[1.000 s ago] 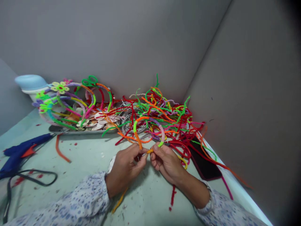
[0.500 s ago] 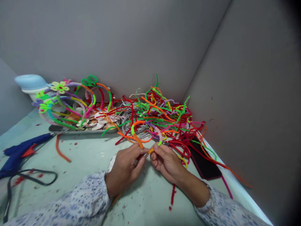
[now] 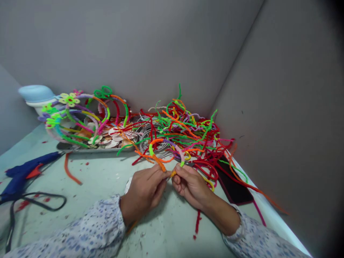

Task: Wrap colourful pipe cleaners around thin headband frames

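Observation:
Between my hands stands a headband (image 3: 153, 149) wrapped in pipe cleaner, banded in orange, lime green, purple, pale pink and yellow-orange. Its arch points away from me and its two ends come close together at my fingertips. My right hand (image 3: 190, 184) pinches the yellow-orange end between thumb and fingers. My left hand (image 3: 145, 190) is closed beside the orange end, with its index fingertip reaching the tip in my right hand. What lies under the left fingers is partly hidden.
A tangled heap of pipe cleaners (image 3: 185, 125) lies beyond my hands, near a wire coil (image 3: 146, 138). Finished headbands (image 3: 80, 113) stand on a metal tray (image 3: 107, 150) of shells. A blue glue gun (image 3: 29, 166) lies left, a dark phone (image 3: 238, 188) right. Walls rise behind and right.
My left hand has shifted slightly, its thumb tucking lower behind the fingers. The orange end of the headband has moved slightly toward me. My right hand keeps nearly the same place.

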Motion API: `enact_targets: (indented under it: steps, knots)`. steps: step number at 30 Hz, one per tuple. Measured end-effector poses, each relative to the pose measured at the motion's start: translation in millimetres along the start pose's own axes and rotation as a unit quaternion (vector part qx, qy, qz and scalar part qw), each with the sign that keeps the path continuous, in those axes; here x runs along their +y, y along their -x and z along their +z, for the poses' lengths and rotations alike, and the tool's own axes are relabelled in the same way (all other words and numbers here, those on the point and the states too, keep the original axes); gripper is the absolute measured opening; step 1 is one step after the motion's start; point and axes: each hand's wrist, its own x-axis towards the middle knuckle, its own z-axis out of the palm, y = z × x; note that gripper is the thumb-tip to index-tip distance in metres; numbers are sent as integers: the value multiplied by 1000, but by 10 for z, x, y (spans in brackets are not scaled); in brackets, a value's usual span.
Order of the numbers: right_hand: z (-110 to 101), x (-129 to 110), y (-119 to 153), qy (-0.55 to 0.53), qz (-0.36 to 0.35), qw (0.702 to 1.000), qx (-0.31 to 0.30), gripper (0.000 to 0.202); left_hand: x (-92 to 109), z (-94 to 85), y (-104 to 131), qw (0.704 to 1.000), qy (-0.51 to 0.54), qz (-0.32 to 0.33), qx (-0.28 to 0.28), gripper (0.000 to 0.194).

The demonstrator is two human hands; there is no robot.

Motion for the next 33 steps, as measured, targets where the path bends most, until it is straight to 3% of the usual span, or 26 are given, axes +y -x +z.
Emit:
enact_targets:
  steps: [12,18,26,30,33]
  knots:
    - [-13,-10,-1,-4,0,1000,-16,20,-19,5,-4,999,-9,30,9,26]
    - [4,-50,3,-39,-32,999,-12,18,-2,18,-29,998,39,-32,25,23]
    - [11,-68,-13,-84,-87,993,5,16,57,-20,-71,983,32,-123,134,13]
    - [14,-69,-9,-78,-83,994,-5,16,106,10,-40,988,80,-114,60,3]
    - [13,-69,-6,-72,-78,994,-16,16,150,43,-36,980,134,-146,5,8]
